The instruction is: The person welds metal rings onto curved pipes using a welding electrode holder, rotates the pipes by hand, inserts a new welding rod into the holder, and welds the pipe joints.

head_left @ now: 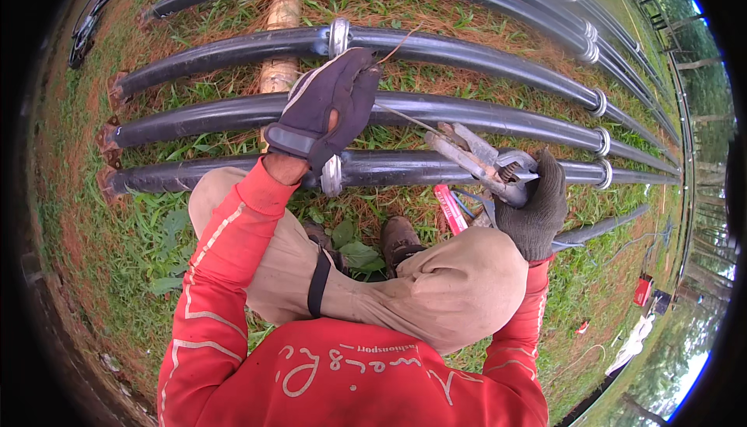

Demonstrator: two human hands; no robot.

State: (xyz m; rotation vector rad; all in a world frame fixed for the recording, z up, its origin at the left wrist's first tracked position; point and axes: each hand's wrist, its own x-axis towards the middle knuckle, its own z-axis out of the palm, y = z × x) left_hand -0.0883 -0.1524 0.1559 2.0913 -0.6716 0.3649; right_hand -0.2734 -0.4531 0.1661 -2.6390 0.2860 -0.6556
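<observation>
Grassy ground [144, 236], strewn with brown needles, is crossed by long black pipes [210, 113], and it is bordered by trees [712, 104] far off to the right of the fingers. Beyond the left fingers, a pale log [279, 77] is seen lying under the pipes.

A metal clamp [475, 159] with a coiled spring is grasped by the right hand [533, 205], on which a dark grey knitted glove is worn; its fingers are wrapped around the clamp's near end. The clamp is tilted up and leftward from those fingers, above the nearest pipes. From it a thin rod [416, 121] is extended toward the left hand [334, 108], by whose glove its far end is hidden. The left fingers are bent, but whether the rod is gripped by them cannot be told.

Just beyond the left fingers, a silver collar [338, 36] is fitted around a pipe. Below and left of the right fingers, a red and white packet [450, 209] is set on the ground near a boot [398, 240]. Well apart from the right fingers, farther right and lower, a red case [643, 291] and a white cloth [634, 340] can be seen.
</observation>
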